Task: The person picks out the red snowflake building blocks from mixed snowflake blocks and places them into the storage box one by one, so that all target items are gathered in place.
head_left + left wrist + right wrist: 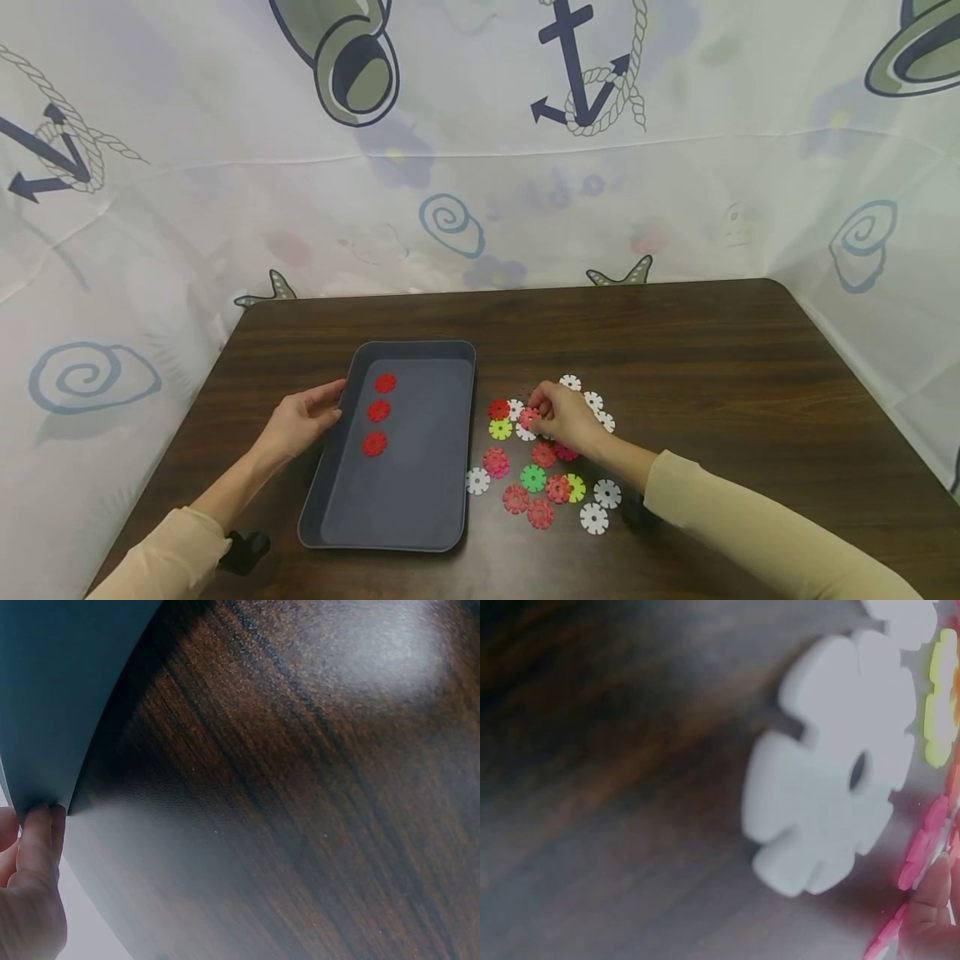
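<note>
On the left, a dark grey tray (397, 500) holds three red notched discs (378, 410) in a column. My left hand (300, 421) touches the tray's left side with its fingers fairly straight; in the left wrist view those fingers (39, 844) meet the tray's outer wall (60, 690). Right of the tray, my right hand (570, 417) pinches a coral-red notched disc (528, 417) between thumb and fingers above the pile. The right wrist view shows only part of that hand (928, 911), at the lower right edge, with a white disc (825, 765) large in front.
Loose notched discs lie around my right hand: several white ones (594, 518), a green one (533, 478), yellow ones (500, 429), and coral ones (541, 513). The dark wooden table (712, 375) ends at a printed cloth backdrop (495, 225).
</note>
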Available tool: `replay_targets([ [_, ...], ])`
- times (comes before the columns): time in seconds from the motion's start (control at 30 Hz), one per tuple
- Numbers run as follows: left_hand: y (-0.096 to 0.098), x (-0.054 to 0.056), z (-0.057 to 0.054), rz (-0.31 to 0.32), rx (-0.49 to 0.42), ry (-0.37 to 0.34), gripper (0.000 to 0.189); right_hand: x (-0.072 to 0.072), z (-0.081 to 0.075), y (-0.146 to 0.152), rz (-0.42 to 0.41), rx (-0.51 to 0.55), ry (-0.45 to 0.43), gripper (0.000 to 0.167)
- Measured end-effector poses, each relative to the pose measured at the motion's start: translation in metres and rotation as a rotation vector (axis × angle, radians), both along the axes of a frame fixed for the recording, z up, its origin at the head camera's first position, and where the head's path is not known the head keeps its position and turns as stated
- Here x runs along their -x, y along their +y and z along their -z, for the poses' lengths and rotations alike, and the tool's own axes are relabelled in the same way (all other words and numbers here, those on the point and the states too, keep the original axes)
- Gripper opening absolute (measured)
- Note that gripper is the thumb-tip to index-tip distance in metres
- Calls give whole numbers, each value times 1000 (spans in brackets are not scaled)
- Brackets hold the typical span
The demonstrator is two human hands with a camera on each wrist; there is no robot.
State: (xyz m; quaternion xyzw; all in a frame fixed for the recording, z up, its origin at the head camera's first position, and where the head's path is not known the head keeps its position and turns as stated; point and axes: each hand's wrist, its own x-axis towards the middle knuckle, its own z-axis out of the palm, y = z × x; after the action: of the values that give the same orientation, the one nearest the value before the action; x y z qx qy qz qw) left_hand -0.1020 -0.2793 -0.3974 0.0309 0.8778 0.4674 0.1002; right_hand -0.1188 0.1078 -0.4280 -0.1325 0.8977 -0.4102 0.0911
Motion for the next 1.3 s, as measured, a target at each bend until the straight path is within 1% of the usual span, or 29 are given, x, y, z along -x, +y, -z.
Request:
replay_targets([
  [0.37,0,-1,1,-1,14,10,50,-2,0,1,-8,5,29,25],
  [0.53,0,0,1,2,11,9,50,-2,0,1,-6,4,34,24],
  [0.8,0,0,0,4,29,7,50,-2,-1,0,-16,-1,69,22],
  [1.13,0,-1,-1,-1,16,9,49,-2,-1,1,-20,13,107,18],
  [1.2,0,-1,-1,0,14,10,49,-2,-1,1,-23,21,104,18],
  [1.3,0,-1,-1,3,16,15,49,-1,-3,2,-18,41,74,17],
])
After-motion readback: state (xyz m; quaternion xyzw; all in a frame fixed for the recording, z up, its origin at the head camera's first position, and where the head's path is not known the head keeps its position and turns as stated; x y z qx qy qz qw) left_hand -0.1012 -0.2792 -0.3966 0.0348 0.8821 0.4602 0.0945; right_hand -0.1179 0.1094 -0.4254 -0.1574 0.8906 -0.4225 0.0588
